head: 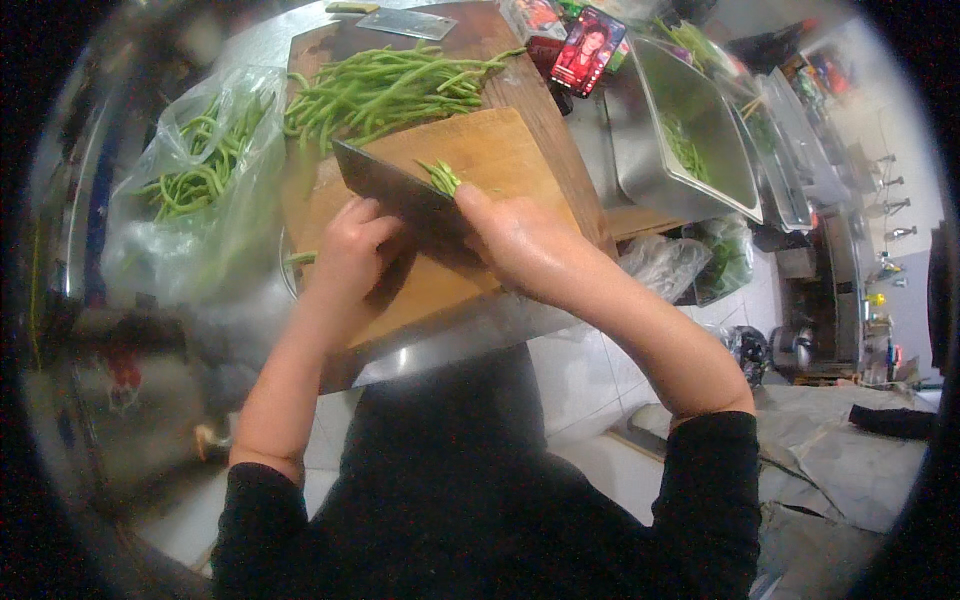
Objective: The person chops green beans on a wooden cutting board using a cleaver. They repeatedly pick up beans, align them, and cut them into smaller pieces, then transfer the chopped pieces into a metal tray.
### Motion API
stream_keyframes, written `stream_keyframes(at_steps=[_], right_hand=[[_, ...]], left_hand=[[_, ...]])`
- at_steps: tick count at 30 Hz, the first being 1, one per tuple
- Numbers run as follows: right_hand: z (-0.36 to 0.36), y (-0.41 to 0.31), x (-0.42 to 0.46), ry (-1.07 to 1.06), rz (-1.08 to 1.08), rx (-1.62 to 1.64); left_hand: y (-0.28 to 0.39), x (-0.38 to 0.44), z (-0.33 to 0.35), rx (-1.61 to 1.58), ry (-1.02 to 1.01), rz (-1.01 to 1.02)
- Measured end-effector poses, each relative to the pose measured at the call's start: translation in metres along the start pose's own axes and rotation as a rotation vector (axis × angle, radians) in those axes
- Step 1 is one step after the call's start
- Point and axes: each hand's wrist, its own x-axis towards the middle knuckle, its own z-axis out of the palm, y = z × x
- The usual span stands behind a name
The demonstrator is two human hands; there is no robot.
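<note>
My right hand point(517, 232) grips a cleaver point(405, 195) with a broad dark blade, which is tilted over a light wooden cutting board point(487, 146). Short pieces of green bean point(441, 177) lie on the far side of the blade, near my right thumb. My left hand point(360, 240) is on the near side of the blade with curled fingers, and whatever lies under them is hidden. A bean end point(301, 258) shows just left of it. Beyond the board, a heap of long green beans point(390, 90) rests on a larger brown board point(517, 82).
A clear plastic bag point(217, 165) of beans stands at the left. A second cleaver point(409, 22) lies at the far edge. To the right are a phone point(589, 52) with its screen lit and a deep steel pan point(652, 142) with bean pieces inside. More plastic bags point(664, 259) sit below.
</note>
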Motion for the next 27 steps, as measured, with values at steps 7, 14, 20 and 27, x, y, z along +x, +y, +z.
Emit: stream_keyframes(at_steps=[7,14,20,27], right_hand=[[0.003,0.004,0.0,0.043,-0.01,0.013],[-0.003,-0.003,-0.001,-0.013,0.086,0.025],[-0.005,-0.009,-0.003,-0.037,0.14,0.032],[-0.009,-0.01,-0.009,-0.02,0.1,0.052]], left_hand=[[-0.011,-0.021,-0.024,0.2,-0.001,-0.13],[-0.019,-0.023,-0.008,0.089,0.052,-0.1],[-0.016,-0.024,-0.005,0.069,0.057,-0.05],[-0.016,-0.028,-0.008,0.028,0.012,0.021]])
